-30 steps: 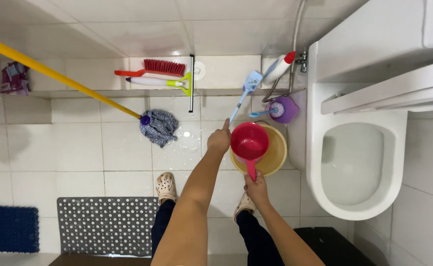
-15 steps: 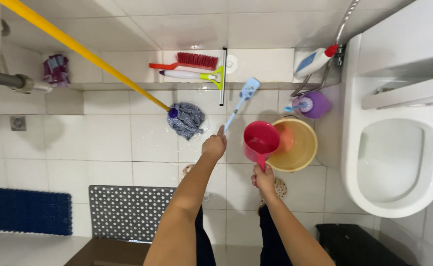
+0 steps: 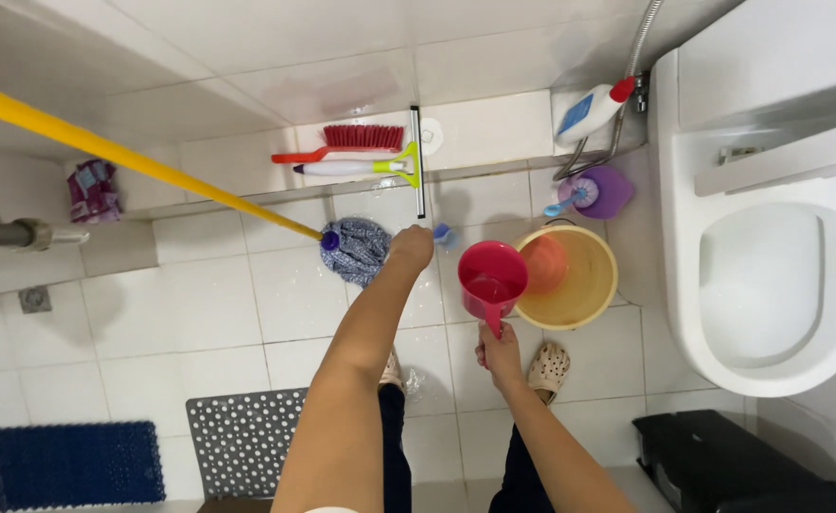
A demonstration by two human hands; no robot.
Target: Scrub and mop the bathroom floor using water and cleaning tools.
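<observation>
While the right hand [image 3: 500,353] is gripping the red scoop's [image 3: 491,277] handle, the left hand [image 3: 411,249] is closing its fingers around a blue brush [image 3: 443,234].

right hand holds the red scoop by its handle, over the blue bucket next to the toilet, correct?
Not quite. In the head view the right hand does hold the red scoop by its handle, but the bucket beside the toilet is yellow, not blue.
</observation>
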